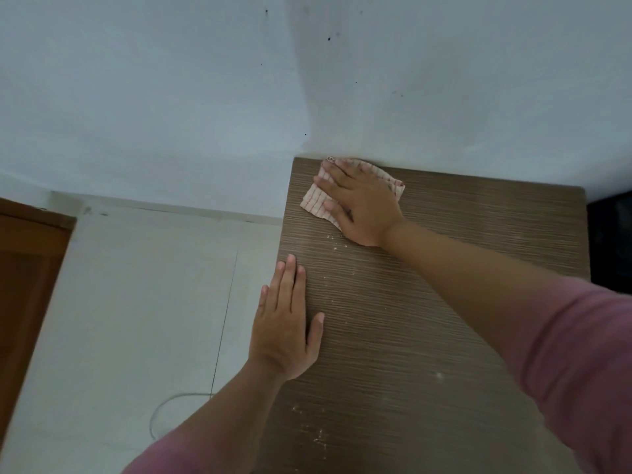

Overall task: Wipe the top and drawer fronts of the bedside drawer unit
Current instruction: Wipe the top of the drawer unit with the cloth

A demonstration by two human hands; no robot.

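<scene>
The bedside drawer unit's brown wood-grain top (pixel 444 268) fills the right half of the view, with pale dust specks on it. My right hand (pixel 362 206) lies flat on a white cloth with red stripes (pixel 316 196), pressing it onto the top's far left corner against the wall. My left hand (pixel 285 323) rests flat, fingers together, on the top's left edge with nothing in it. The drawer fronts are out of sight.
A pale wall (pixel 205 97) stands right behind the unit. Light floor tiles (pixel 136 302) lie to the left, with a thin white cable (pixel 171 412) on them. A brown wooden door (pixel 24 285) is at the far left. Something dark (pixel 612 241) sits right of the unit.
</scene>
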